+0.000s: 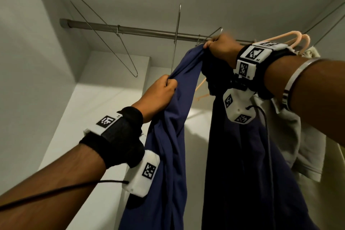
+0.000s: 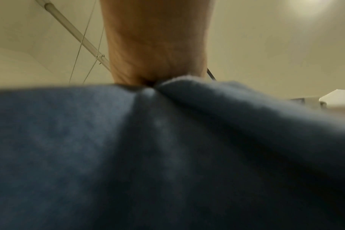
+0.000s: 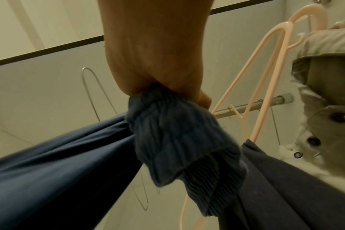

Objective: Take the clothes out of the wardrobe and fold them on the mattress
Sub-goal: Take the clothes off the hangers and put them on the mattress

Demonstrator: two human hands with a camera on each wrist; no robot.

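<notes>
A navy blue garment hangs inside the white wardrobe below the metal rail. My left hand grips a bunched fold of its cloth lower left. My right hand is up near the rail and clutches the garment's ribbed edge in a fist. A pink plastic hanger hangs just right of that fist, with dark cloth still over its lower end. The fingertips of both hands are hidden in the cloth.
Bare wire hangers hang on the rail to the left. A beige buttoned garment hangs at the right on pink hangers. White wardrobe walls close in on both sides, with a white shelf below left.
</notes>
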